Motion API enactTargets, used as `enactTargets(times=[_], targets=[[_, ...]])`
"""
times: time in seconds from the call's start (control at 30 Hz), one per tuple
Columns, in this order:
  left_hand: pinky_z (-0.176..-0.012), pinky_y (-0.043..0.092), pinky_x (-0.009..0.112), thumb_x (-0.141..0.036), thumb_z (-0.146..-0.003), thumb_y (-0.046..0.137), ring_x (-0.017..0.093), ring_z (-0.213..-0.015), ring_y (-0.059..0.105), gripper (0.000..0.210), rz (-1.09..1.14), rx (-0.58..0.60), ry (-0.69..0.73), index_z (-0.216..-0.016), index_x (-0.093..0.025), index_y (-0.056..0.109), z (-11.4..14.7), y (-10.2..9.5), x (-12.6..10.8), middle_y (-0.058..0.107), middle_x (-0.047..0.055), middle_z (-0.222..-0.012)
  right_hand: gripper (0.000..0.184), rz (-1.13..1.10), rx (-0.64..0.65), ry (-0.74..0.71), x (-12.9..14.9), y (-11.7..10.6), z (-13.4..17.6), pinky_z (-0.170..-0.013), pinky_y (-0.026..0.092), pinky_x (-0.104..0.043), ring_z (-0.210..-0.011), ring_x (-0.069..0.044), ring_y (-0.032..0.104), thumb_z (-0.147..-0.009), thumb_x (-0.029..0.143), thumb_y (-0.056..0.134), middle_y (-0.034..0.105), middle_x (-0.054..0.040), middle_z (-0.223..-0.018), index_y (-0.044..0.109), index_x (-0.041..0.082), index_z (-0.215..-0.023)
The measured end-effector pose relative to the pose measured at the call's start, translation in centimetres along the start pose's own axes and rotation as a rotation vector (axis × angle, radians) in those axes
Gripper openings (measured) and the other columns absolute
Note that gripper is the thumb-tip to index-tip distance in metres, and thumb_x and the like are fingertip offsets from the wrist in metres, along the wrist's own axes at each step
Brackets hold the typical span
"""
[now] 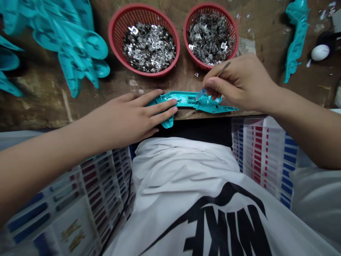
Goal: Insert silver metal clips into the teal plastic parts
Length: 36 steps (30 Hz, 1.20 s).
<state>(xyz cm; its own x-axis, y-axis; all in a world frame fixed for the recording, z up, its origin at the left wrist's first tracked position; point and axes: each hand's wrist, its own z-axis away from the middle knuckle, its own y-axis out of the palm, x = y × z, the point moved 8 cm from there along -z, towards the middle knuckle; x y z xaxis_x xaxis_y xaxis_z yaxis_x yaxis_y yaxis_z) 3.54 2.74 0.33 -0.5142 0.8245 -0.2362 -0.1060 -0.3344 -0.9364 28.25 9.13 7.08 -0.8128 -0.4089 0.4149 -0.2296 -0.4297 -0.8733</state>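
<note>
A long teal plastic shell (183,96) lies along the table's near edge, its hollow side up. My left hand (133,115) rests on the shell's left part with fingers spread and stretched out, pressing on it rather than wrapped round it. My right hand (239,81) is closed in a pinch over the shell's right part, around a thin metal tool (223,68) whose upper end sticks out above the thumb. Below those fingertips a bluish see-through piece (201,94) shows; I cannot tell whether it belongs to the tool. Small metal parts (192,99) sit inside the shell's middle.
Two red baskets (114,46) (188,53) of small metal pieces stand behind the shell. Teal shells (71,42) are piled at the left, and another teal shell (295,42) lies at the right. Plastic crates (90,192) flank my lap.
</note>
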Motion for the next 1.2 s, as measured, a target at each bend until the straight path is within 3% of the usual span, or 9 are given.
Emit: enactTargets(times=[0.17, 0.37, 0.5, 0.63, 0.73, 0.87, 0.93, 1.2], targets=[[-0.150, 0.054, 0.073, -0.026, -0.129, 0.043, 0.046, -0.197, 0.039, 0.068, 0.037, 0.015, -0.015, -0.195, -0.028, 0.056, -0.1, 0.1, 0.2, 0.064, 0.009, -0.198, 0.057, 0.072, 0.100, -0.020, 1.1, 0.5, -0.2, -0.094, 0.058, -0.040, -0.106, -0.030, 0.088, -0.131, 0.055, 0.043, 0.095, -0.0097, -0.122, 0.092, 0.030, -0.149], [-0.151, 0.052, 0.077, -0.025, -0.127, 0.043, 0.048, -0.196, 0.040, 0.069, 0.071, 0.027, -0.029, -0.194, -0.025, 0.057, -0.2, 0.0, 0.2, 0.060, 0.009, -0.200, 0.058, 0.077, 0.064, -0.010, 0.7, 0.4, -0.8, -0.097, 0.060, -0.039, -0.110, -0.030, 0.088, -0.132, 0.054, 0.042, 0.095, -0.0101, -0.127, 0.094, 0.031, -0.142], [-0.154, 0.051, 0.071, -0.025, -0.126, 0.048, 0.043, -0.197, 0.039, 0.069, 0.071, 0.024, -0.032, -0.194, -0.027, 0.058, -0.3, -0.2, 0.1, 0.061, 0.005, -0.199, 0.053, 0.090, 0.079, 0.017, 0.9, -0.1, -0.6, -0.107, 0.063, -0.045, -0.124, -0.035, 0.088, -0.128, 0.047, 0.047, 0.094, -0.0123, -0.137, 0.095, 0.032, -0.143], [-0.156, 0.045, 0.069, -0.025, -0.127, 0.044, 0.042, -0.199, 0.035, 0.069, 0.094, 0.030, -0.050, -0.196, -0.028, 0.054, -0.2, 0.0, 0.2, 0.059, 0.004, -0.201, 0.045, -0.026, 0.038, 0.033, 0.4, -0.2, -0.1, -0.103, 0.066, -0.047, -0.116, -0.036, 0.089, -0.122, 0.044, 0.058, 0.095, -0.0145, -0.135, 0.100, 0.030, -0.132], [-0.157, 0.042, 0.074, -0.028, -0.127, 0.040, 0.044, -0.199, 0.035, 0.069, 0.170, -0.008, -0.045, -0.194, -0.028, 0.056, -0.2, 0.6, 0.7, 0.059, 0.004, -0.201, 0.041, -0.052, 0.013, -0.019, -0.3, 0.5, -0.1, -0.099, 0.068, -0.046, -0.105, -0.034, 0.090, -0.121, 0.044, 0.063, 0.097, -0.0142, -0.128, 0.101, 0.029, -0.128], [-0.154, 0.037, 0.091, -0.045, -0.123, 0.043, 0.052, -0.196, 0.037, 0.070, 0.333, -0.132, 0.016, -0.187, -0.028, 0.064, -0.1, 1.6, 1.6, 0.068, 0.006, -0.192, 0.038, -0.056, -0.038, -0.173, -0.3, 1.0, -0.1, -0.097, 0.071, -0.043, -0.098, -0.030, 0.089, -0.124, 0.049, 0.068, 0.097, -0.0111, -0.118, 0.100, 0.030, -0.125], [-0.154, 0.034, 0.093, -0.051, -0.121, 0.045, 0.053, -0.196, 0.036, 0.070, 0.390, -0.153, 0.014, -0.184, -0.028, 0.067, -0.2, 2.1, 2.0, 0.071, 0.006, -0.188, 0.038, -0.061, -0.074, -0.227, -0.1, 1.0, 0.0, -0.098, 0.072, -0.042, -0.099, -0.030, 0.089, -0.126, 0.050, 0.068, 0.097, -0.0103, -0.115, 0.099, 0.030, -0.124], [-0.149, 0.039, 0.095, -0.039, -0.119, 0.043, 0.055, -0.197, 0.033, 0.074, 0.330, -0.131, 0.043, -0.191, -0.030, 0.058, -0.3, 2.5, 1.9, 0.066, 0.008, -0.193, 0.041, -0.056, -0.063, -0.313, 1.5, 1.8, 0.2, -0.107, 0.070, -0.039, -0.115, -0.027, 0.091, -0.132, 0.044, 0.058, 0.096, -0.0097, -0.124, 0.095, 0.026, -0.131]])
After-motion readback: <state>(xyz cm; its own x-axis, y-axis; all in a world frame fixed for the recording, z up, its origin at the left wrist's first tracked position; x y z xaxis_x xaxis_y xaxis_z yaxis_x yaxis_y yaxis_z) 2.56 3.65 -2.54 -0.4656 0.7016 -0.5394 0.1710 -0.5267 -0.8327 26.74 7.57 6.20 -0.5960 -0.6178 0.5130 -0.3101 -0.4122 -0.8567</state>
